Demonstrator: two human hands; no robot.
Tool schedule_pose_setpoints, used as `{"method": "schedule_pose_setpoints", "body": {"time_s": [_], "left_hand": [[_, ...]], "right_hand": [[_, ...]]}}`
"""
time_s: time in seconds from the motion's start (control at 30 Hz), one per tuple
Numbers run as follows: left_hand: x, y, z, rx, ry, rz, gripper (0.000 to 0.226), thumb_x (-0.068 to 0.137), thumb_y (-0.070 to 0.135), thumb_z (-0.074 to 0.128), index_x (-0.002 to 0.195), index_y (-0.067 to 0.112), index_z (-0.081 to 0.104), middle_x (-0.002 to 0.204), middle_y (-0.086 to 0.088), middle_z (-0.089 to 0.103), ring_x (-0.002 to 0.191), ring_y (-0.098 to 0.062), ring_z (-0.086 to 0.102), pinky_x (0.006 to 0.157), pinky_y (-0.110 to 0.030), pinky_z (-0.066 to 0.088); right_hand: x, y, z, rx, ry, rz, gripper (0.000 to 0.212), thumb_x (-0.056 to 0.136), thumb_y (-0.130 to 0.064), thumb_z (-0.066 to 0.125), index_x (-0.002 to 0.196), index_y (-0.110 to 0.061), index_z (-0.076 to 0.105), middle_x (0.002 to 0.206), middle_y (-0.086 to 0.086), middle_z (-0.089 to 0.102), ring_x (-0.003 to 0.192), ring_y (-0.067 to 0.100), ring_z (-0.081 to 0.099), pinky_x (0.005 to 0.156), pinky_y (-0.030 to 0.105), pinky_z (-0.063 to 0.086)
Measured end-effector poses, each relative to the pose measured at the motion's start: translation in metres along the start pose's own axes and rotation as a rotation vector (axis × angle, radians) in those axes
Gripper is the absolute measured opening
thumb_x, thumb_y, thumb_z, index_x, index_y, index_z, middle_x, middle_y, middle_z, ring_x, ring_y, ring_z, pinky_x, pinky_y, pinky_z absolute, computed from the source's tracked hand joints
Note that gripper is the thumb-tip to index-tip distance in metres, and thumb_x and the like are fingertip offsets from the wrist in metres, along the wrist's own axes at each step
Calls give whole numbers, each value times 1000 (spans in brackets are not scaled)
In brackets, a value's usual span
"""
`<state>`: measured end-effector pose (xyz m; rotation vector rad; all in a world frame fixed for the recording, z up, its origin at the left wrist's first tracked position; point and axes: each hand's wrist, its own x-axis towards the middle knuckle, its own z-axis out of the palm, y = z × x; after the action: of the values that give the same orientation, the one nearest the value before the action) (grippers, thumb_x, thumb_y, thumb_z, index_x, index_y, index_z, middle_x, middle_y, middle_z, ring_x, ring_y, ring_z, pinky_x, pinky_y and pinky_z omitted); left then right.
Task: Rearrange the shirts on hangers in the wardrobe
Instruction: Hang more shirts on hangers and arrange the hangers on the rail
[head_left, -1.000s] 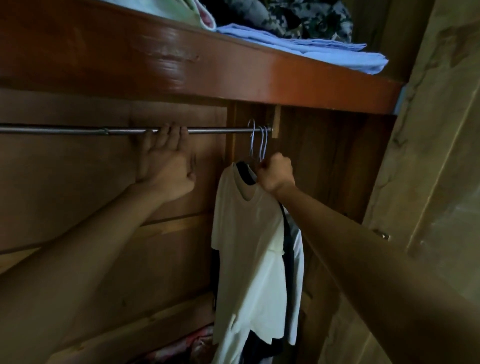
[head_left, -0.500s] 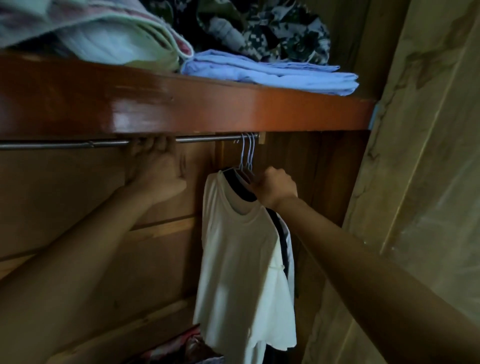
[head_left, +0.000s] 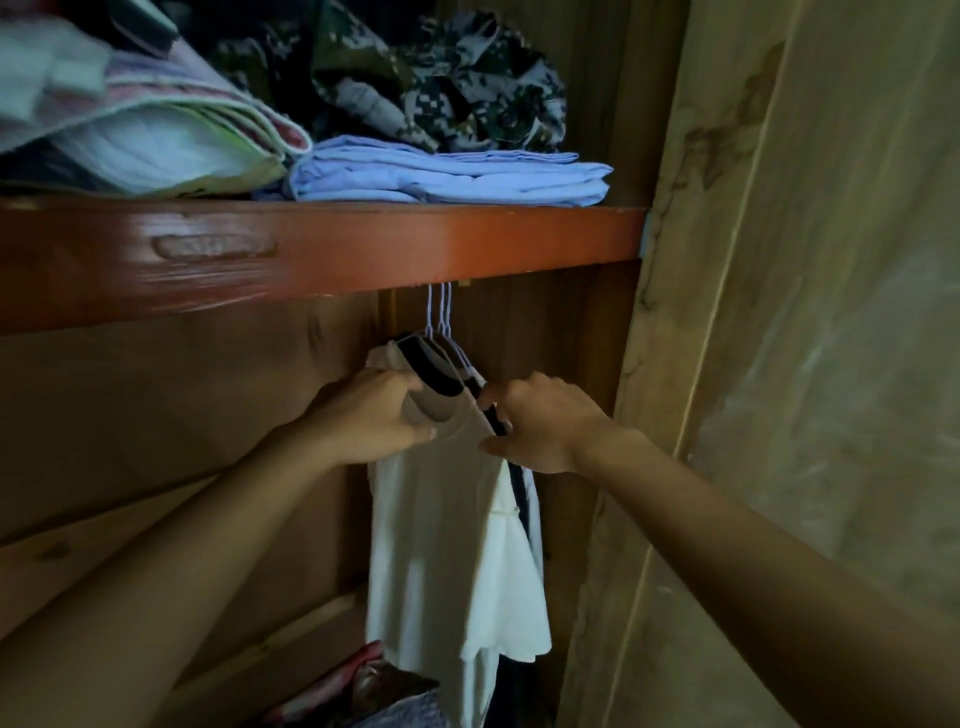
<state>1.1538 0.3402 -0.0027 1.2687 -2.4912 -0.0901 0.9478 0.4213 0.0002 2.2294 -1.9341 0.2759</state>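
A white T-shirt (head_left: 447, 540) with a dark collar hangs on one of three white wire hangers (head_left: 440, 322) bunched at the right end of the wardrobe. More shirts hang behind it, mostly hidden. My left hand (head_left: 371, 413) grips the white shirt's left shoulder near the collar. My right hand (head_left: 540, 423) pinches the dark collar edge on the shirt's right shoulder. The hanging rail is hidden behind the red-brown shelf (head_left: 311, 249).
On the shelf lie folded light-blue cloth (head_left: 447, 176), a camouflage garment (head_left: 447, 88) and pale folded bedding (head_left: 156, 140). A pale wall or door panel (head_left: 779, 364) closes in the right side. Crumpled patterned fabric (head_left: 374, 691) lies on the wardrobe floor.
My left hand left the rail and came down onto the white shirt's left shoulder. My right hand slid from the hanger necks to the collar. The view tilted up, hiding the rail.
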Motion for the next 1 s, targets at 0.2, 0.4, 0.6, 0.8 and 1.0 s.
{"method": "schedule_pose_setpoints", "body": {"time_s": [0.2, 0.4, 0.6, 0.8, 1.0], "left_hand": [[-12, 17, 5, -72, -79, 171, 62, 77, 58, 71, 129, 27, 58, 126, 9, 62, 116, -12, 58, 85, -27, 47], [-23, 46, 16, -131, -205, 304, 67, 72, 63, 65, 130, 31, 56, 123, 9, 62, 108, -12, 60, 89, -38, 53], [-29, 97, 33, -211, -304, 437, 73, 80, 60, 69, 142, 30, 45, 136, 2, 55, 114, -15, 57, 80, -30, 48], [-44, 169, 49, -259, -415, 626, 73, 83, 53, 70, 145, 27, 42, 143, -1, 49, 120, -17, 53, 81, -27, 47], [-70, 266, 74, -242, -431, 807, 78, 74, 61, 73, 140, 28, 48, 135, 2, 56, 113, -15, 57, 87, -31, 49]], "right_hand": [[-42, -6, -12, 9, 13, 153, 41, 86, -52, 66, 121, -31, 63, 108, -3, 68, 98, 24, 64, 79, 38, 55], [-99, -13, -23, 14, -11, 324, 44, 85, -50, 66, 124, -30, 59, 112, -1, 68, 101, 26, 64, 83, 37, 54], [-170, -10, -37, -21, -78, 484, 44, 86, -43, 68, 126, -28, 58, 113, -2, 67, 104, 20, 63, 86, 39, 55], [-243, -3, -53, -93, -99, 697, 50, 86, -47, 68, 130, -31, 52, 110, -7, 65, 99, 17, 62, 80, 35, 54], [-337, 8, -74, -136, -116, 904, 46, 84, -46, 65, 126, -31, 55, 111, -6, 67, 103, 23, 62, 82, 36, 53]]}}
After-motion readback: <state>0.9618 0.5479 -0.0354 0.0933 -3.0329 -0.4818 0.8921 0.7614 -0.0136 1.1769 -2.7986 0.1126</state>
